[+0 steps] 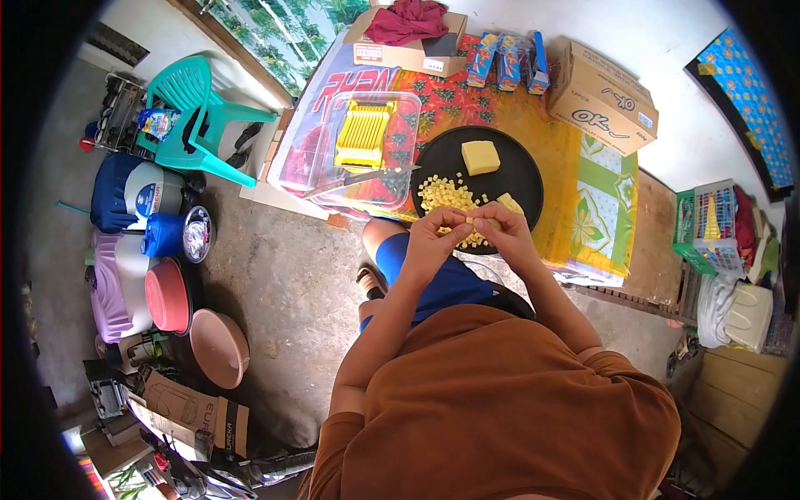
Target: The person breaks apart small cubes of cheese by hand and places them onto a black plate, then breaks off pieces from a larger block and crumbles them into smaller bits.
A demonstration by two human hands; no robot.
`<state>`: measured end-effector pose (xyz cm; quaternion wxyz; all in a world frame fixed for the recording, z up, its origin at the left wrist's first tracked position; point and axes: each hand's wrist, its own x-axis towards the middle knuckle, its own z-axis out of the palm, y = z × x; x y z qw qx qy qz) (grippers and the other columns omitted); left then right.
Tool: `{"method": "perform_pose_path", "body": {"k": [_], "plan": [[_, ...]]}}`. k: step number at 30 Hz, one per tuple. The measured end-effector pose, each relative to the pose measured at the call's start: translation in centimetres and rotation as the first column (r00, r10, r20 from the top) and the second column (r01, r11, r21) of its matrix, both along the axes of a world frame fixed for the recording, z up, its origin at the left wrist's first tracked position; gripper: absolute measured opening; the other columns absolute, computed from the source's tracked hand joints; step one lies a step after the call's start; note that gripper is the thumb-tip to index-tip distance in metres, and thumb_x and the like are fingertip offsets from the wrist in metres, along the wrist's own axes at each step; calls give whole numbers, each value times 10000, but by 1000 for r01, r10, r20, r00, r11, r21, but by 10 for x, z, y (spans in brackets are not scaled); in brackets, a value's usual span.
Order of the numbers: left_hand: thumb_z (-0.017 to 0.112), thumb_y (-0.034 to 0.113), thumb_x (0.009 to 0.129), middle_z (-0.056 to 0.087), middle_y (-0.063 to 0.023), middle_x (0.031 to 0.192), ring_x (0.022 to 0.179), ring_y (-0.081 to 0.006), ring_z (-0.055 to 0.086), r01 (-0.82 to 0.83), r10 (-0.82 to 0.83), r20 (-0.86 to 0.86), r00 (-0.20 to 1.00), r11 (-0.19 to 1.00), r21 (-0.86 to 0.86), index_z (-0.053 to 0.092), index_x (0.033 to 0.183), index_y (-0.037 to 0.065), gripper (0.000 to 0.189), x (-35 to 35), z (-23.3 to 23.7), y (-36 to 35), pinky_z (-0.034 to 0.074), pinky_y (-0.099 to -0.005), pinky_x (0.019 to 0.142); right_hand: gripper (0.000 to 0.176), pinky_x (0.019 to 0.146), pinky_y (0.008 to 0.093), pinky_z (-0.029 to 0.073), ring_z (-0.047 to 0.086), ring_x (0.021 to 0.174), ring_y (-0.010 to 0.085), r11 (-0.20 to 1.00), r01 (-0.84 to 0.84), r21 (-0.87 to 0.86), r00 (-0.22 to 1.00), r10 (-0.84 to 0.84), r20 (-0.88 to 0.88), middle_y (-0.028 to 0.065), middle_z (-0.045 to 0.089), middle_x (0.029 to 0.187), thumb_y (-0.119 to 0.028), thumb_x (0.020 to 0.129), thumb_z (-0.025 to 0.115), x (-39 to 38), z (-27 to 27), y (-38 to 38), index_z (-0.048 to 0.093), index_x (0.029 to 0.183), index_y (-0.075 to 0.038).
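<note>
Over the near edge of a round black tray [527, 167], my left hand [439, 237] and my right hand [505, 237] meet with fingertips pinched together. A small pale yellow cheese piece [470, 220] shows between them, partly hidden by the fingers. Many little cheese cubes [442, 193] lie heaped on the tray just beyond my left hand. A larger cheese block [481, 157] sits farther back, and a smaller chunk [510, 202] lies beside my right hand.
Left of the tray, a knife [358, 179] rests across a clear plastic container [325, 158] holding a yellow ridged item [364, 136]. Cartons [604, 96] and blue boxes [508, 68] line the table's back. A green chair [187, 117] and basins [220, 348] stand at left.
</note>
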<state>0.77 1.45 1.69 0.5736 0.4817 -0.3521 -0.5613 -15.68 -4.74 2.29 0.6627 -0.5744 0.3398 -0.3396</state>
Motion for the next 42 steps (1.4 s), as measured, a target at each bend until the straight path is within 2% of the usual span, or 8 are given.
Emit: {"method": "perform_pose_path", "body": {"k": [6,15,24,27,30,33,36,42], "plan": [[681,106,867,632,5,872,776,-57,569,64,-53,-214,975,997,43,649,986,31,144,0,-1,1,479,-208,667,147,797,263,428,560,871,126,980,-6,-201,1000,8,8,50,624,922,-111,877,657,1,-3,-1,677,985,-14],[660,83,873,663,-32,942,813,-98,625,167,-119,-476,871,984,60,646,1081,26,216,7,-1,5,525,-246,677,136,764,273,431,559,845,147,948,-15,-319,1000,12,-9,55,606,881,-87,850,670,2,13,4,687,969,-22],[621,133,901,658,-59,880,812,-143,638,194,-93,-551,830,973,128,631,1038,25,175,12,3,4,530,-309,693,124,716,272,439,582,779,169,910,114,-399,989,-144,-46,76,618,830,-40,838,655,10,6,8,683,956,-12],[608,150,915,646,-55,846,786,-143,631,152,-58,-480,875,976,159,623,999,32,145,7,3,2,528,-312,674,119,702,271,441,587,772,177,883,91,-460,984,-150,-94,79,615,824,-36,834,658,10,9,8,682,946,-4],[605,153,919,634,-48,824,765,-144,625,155,-67,-502,863,978,136,615,983,36,134,7,2,1,525,-312,664,126,700,264,443,584,781,147,887,88,-453,987,-140,-82,55,615,824,-54,857,651,10,9,7,674,967,4],[610,139,916,639,-48,836,773,-146,628,175,-100,-491,865,979,108,617,1005,34,138,8,0,2,524,-311,666,146,636,212,407,529,714,79,971,135,-199,990,-123,72,12,595,833,-65,891,617,13,5,10,657,1011,7],[633,118,899,646,-48,856,773,-143,631,163,-99,-444,890,981,108,622,1018,33,147,8,1,3,523,-299,665,161,571,184,364,474,632,37,993,110,52,993,-112,44,-20,589,778,-116,903,615,10,16,12,658,1010,-3],[667,95,870,650,-41,855,752,-127,631,166,-114,-342,933,978,126,639,991,27,141,9,3,4,516,-267,655,184,534,179,332,438,594,27,982,-15,187,1000,13,11,-32,568,736,-152,895,630,4,12,7,662,1012,-13]]}}
